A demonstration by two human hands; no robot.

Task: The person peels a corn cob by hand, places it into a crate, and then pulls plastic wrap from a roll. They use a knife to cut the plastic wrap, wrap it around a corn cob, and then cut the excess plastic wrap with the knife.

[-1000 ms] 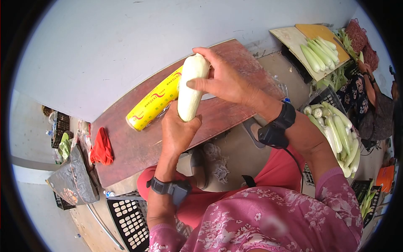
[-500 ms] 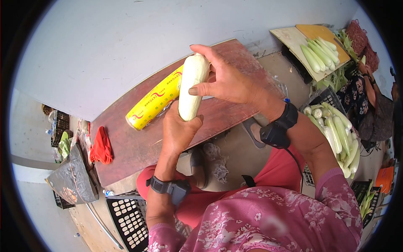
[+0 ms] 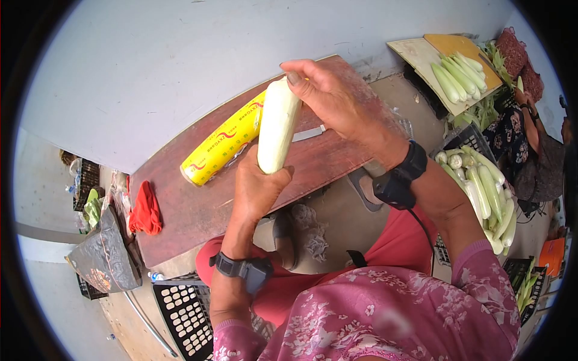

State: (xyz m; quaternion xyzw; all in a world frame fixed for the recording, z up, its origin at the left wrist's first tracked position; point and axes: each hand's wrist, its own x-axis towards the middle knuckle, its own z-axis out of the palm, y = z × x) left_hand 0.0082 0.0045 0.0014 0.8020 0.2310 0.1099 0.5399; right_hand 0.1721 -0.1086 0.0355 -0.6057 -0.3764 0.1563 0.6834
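Left hand [image 3: 256, 189] is clasping the pale long vegetable [image 3: 279, 129] above the table [image 3: 192, 222], some fingers hidden behind it, right hand [image 3: 337, 99] is sitting at its top, can't tell if gripping, and on the table a yellow roll [image 3: 220, 141] and blade [image 3: 309, 134] are showing only partly.

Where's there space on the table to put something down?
The tabletop is bare between the red cloth, yellow roll and left hand. A smaller patch lies between the knife and the tabletop's near edge. It's crowded around the pale vegetable: yellow roll, knife and right hand.
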